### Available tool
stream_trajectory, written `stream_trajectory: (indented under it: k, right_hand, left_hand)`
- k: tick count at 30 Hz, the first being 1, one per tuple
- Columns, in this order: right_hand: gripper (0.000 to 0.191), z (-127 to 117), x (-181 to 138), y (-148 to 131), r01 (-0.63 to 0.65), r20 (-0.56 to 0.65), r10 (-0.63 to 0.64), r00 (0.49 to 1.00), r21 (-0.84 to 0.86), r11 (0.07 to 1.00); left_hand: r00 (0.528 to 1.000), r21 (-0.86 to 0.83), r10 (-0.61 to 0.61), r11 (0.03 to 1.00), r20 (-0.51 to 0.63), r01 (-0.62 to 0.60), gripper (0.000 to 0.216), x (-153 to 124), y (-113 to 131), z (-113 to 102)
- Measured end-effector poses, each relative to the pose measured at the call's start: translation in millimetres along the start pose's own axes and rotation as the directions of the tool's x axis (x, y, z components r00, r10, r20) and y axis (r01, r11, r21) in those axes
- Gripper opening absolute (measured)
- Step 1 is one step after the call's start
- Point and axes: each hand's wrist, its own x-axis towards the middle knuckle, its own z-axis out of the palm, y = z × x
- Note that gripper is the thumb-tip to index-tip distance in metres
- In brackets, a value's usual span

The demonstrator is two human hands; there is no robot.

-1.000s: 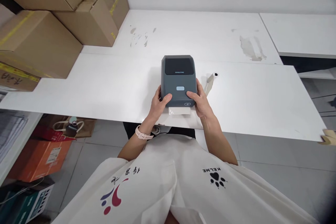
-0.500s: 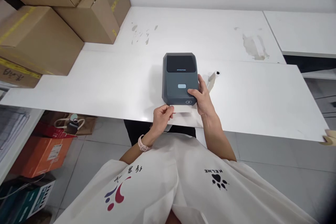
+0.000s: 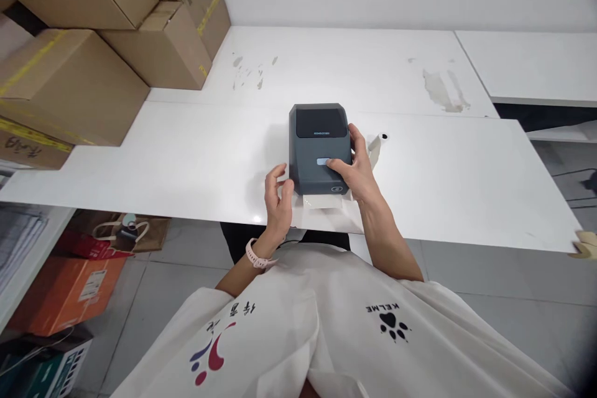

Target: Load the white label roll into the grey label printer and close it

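Note:
A small dark grey label printer (image 3: 317, 137) stands on the white table (image 3: 186, 155) near its front edge. A strip of white label paper (image 3: 321, 201) sticks out of its front slot. My right hand (image 3: 355, 168) grips the printer's right side, with the thumb on the pale blue button on top. My left hand (image 3: 278, 199) hovers just left of the printer's front corner, fingers loosely curled and apart, holding nothing. A pale watch sits on my left wrist.
Stacked cardboard boxes (image 3: 93, 43) fill the table's back left. A small hole with a paper scrap (image 3: 377, 143) lies right of the printer. A second white table (image 3: 527, 65) stands at the back right. Bags and coloured boxes (image 3: 69, 280) sit on the floor at left.
My left hand let go of the label strip and rose beside the printer's left front corner. My right thumb slid onto the blue button. The printer stayed in place.

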Motion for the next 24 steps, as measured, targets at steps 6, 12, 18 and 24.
stream_trajectory:
  k: [6,12,18,24]
  right_hand:
    - [0.085,-8,-34,18,-0.042,0.005,0.041,0.999,0.090,0.995]
    - [0.071,-8,-49,31,0.007,-0.019,-0.006,1.000,0.052,0.999]
    - [0.076,-6,-42,26,0.053,-0.045,-0.049,0.998,0.092,0.994]
    - [0.087,-20,8,-27,0.321,-0.009,-0.323,0.946,-0.085,0.943]
  left_hand:
    - [0.963,0.011,-0.141,0.990,0.230,0.143,0.070,2,0,5]
    - [0.973,0.031,-0.078,0.997,0.216,0.073,0.070,3,-6,6]
    - [0.977,0.025,-0.005,1.000,0.213,0.000,0.074,8,1,6]
    - [0.973,-0.029,0.189,0.982,0.134,-0.186,0.058,65,25,10]
